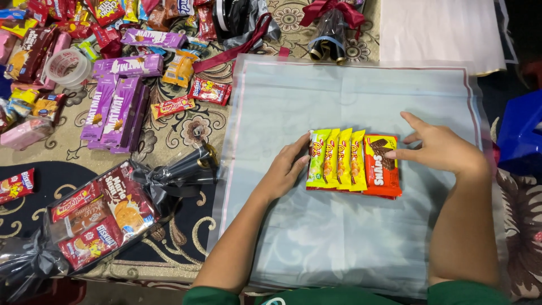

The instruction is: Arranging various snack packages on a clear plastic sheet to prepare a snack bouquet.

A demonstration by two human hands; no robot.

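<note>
A row of snack packets lies side by side on a clear plastic wrapping sheet (339, 243): several green and yellow packets (336, 159) and one orange-red packet (382, 165) at the right end. My left hand (284, 171) rests flat against the left edge of the row, fingers touching the green packet. My right hand (440, 148) touches the right edge of the orange-red packet with its fingertips, fingers spread. Neither hand holds anything.
A patterned cloth (186, 127) covers the surface. Purple snack boxes (116, 107) and loose sweets lie at the upper left. A wrapped snack bundle with dark ribbon (99, 217) lies at the lower left. A ribbon-tied roll (330, 28) sits at the top, a blue bag (522, 135) at the right.
</note>
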